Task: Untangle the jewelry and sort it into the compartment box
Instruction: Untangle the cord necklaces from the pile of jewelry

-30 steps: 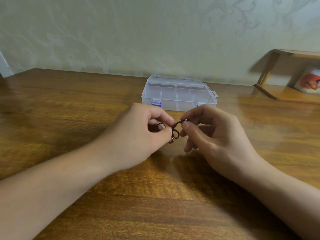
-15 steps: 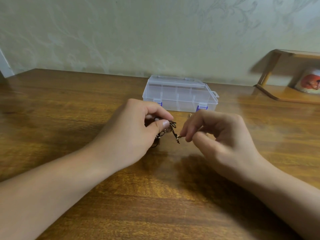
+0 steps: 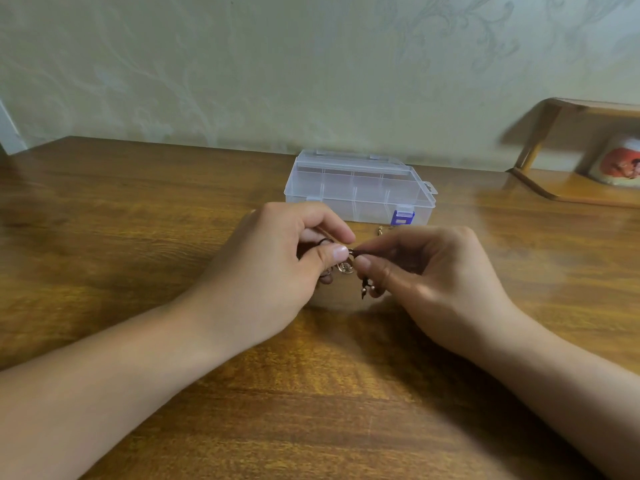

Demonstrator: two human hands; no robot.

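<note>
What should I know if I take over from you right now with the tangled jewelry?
Left hand: pinches the jewelry tangle between thumb and forefinger, just above the table.
Right hand: pinches a dark strand of the same tangle; a loose end dangles below its fingers.
Compartment box: behind the hands, lid closed, blue latch at the front.
A small gold piece lies on the table in front of the box.
Done: nothing shows in the box's visible compartments.
Left: finish pulling the pieces apart, open the box, sort each piece into a compartment.
</note>
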